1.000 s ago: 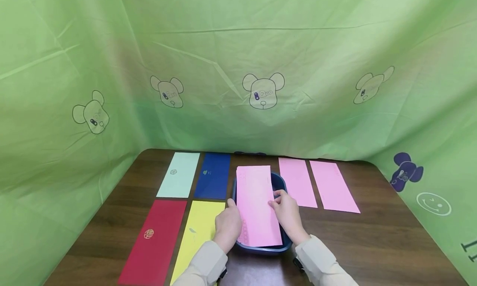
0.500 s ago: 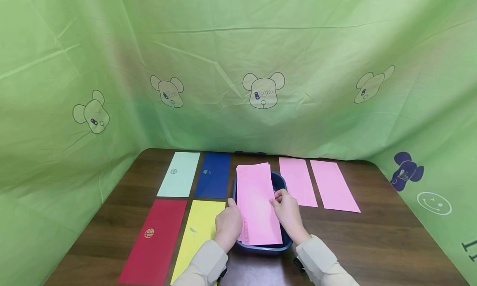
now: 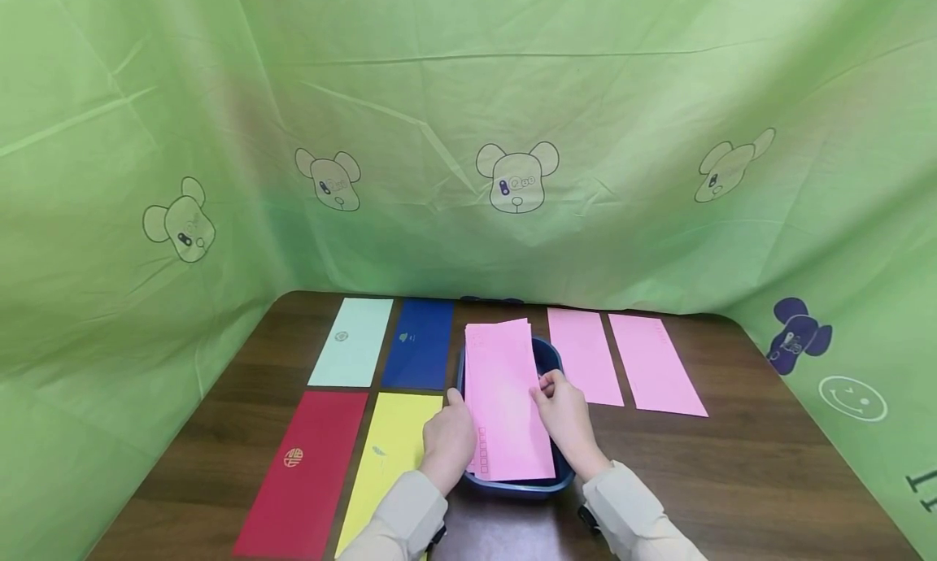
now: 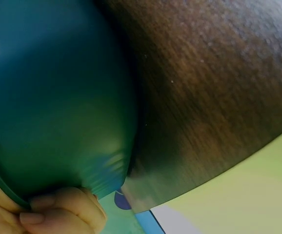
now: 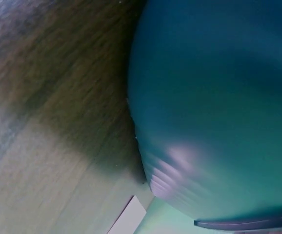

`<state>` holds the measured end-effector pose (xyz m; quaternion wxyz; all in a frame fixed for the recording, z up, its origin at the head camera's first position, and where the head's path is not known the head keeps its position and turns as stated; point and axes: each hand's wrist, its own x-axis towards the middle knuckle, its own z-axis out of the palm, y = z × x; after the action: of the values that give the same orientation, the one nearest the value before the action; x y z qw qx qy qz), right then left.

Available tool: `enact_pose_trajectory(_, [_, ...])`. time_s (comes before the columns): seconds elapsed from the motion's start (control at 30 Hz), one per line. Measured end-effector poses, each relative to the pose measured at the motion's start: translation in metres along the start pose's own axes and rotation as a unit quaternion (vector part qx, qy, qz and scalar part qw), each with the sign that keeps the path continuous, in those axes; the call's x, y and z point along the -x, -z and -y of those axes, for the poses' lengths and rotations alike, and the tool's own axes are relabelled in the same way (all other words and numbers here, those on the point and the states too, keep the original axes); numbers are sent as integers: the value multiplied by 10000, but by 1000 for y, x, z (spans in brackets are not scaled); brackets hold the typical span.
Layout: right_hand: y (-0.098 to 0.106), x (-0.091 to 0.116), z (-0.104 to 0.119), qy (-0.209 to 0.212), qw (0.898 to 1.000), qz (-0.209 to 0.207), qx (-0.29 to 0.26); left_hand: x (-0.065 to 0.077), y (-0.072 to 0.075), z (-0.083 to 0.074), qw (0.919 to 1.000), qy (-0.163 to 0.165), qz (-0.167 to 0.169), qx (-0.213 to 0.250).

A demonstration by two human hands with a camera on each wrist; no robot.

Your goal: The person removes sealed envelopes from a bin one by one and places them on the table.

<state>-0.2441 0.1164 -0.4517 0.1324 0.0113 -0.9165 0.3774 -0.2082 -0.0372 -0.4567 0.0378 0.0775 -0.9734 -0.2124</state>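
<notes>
Envelopes (image 3: pixel 510 406) are lying stacked over the tub (image 4: pixel 58 107), between the fingers of both hands. The right hand (image 3: pixel 567 423) is pinching their right edge between thumb and finger; the left hand (image 3: pixel 449 435) is gripping the tub's rim. Light pressure should be suiting thin, flat paper — hard squeezing could be creasing it — with the left grip bracing glossy, ridged plastic.

The head view looks forward and down from above the near side of the table (image 3: pixel 695 480), far enough back to take in the cloth (image 3: pixel 512 89). Both wrist views, low and very near, face along opposite sides of the bin (image 3: pixel 521 489) (roughly upside down); all three share bin and table.
</notes>
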Motion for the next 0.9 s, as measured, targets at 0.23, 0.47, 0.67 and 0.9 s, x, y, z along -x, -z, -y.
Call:
enact_pose_trajectory(0.23, [-1,3,2,-22,10000,-83,45,0,0,0,10000,-2,-9,97])
enact_pose_trajectory(0.47, [-2,4,2,180,9996,-199,102,1,-1,1,9999,-84,-95,55])
enact_pose_trajectory(0.67, [2,3,1,42,9994,-153,-294,1,-1,1,9998,-148,-151,-15])
enact_pose_trajectory(0.9, [7,0,-3,-265,9969,-180,-712,0,0,0,9999,-95,-141,-34])
